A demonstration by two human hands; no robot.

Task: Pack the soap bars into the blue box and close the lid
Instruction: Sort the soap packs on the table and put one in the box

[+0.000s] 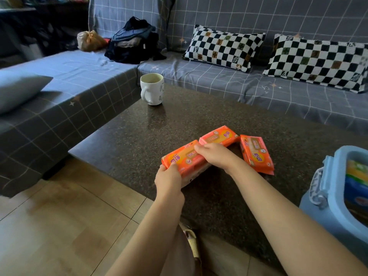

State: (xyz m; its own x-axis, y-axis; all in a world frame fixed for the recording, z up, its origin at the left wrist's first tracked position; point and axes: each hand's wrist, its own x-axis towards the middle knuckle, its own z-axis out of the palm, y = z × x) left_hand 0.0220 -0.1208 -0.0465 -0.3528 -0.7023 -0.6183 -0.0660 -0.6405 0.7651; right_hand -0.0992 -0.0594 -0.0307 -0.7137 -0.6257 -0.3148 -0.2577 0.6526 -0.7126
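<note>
- dark speckled surface (199, 108), sofa behind it
- blue box (326, 212) at near right edge, lid open, colourful packs inside
- three orange soap bars mid-surface: near-left soap bar (184, 160) gripped at both ends, left hand (168, 181) fingers curled on near end, right hand (216, 155) fingers over far end
- middle soap bar (219, 136) and right soap bar (255, 154) lie loose
- white mug (152, 89) at far left

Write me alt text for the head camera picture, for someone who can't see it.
Both hands grip one orange soap pack, the left hand at its near end and the right hand on its far end, over a dark speckled table. Two more orange packs lie just beyond, an open blue box stands at the right, a white mug farther back.
</note>
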